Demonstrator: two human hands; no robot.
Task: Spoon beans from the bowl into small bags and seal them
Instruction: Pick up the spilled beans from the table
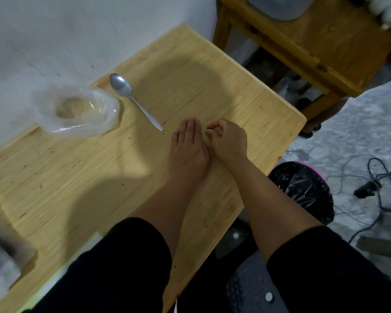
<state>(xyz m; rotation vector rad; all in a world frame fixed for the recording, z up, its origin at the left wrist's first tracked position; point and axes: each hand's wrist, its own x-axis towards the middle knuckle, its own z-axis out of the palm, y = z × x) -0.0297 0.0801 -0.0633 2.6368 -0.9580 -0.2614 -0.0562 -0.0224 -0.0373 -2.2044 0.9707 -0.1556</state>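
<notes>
Two hands rest side by side on the tabletop [81,177], touching at the wrists. The left hand [187,145] lies flat, fingers straight and together, palm down on the wood, holding nothing. The right hand [228,141] has its fingers curled under, thumb against fingertips; whether it pinches anything I cannot tell. A spoon [131,98] lies just beyond the left hand, untouched. Clear bags [77,109] sit crumpled by the wall, near the spoon's bowl.

The table [190,71] is pale, matt wood with fine streaked grain. The spoon [131,98] is dull grey metal. The bag [77,109] is clear, glossy, crinkled plastic.
</notes>
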